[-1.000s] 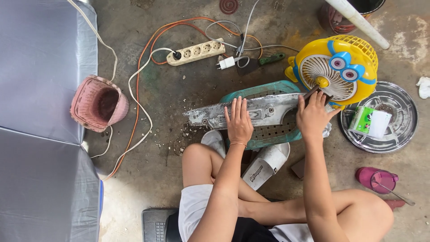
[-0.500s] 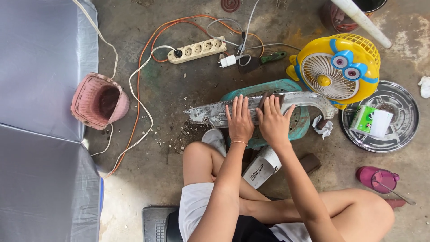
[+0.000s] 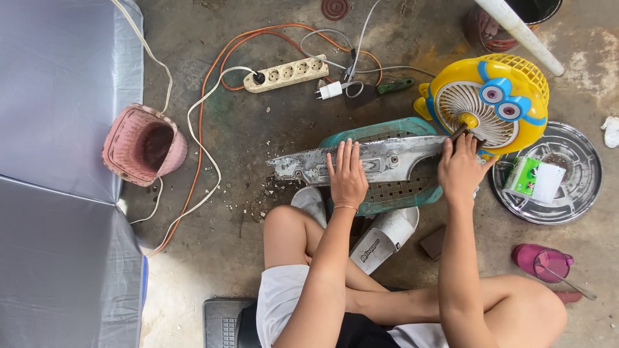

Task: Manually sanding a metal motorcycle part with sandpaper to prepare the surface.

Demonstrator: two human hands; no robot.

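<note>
Person sits cross-legged on the concrete floor, working on a long grey metal cover laid left-to-right across a teal plastic stool.

Left hand lies flat on the cover's middle, fingers straight and spread — pressing, not gripping. Right hand sits at the cover's right end, fingers curled over something small and dark; can't tell if it's a tool or the cover's edge.

Yellow cartoon-face fan stands just far-right of that hand, touching or nearly touching the cover's end. Round metal tray to the right carries a green-and-white packet. Power strip with tangled cables on the far side, pink woven basket well off to the left. White sandals near the knees — pink cup near right.
</note>
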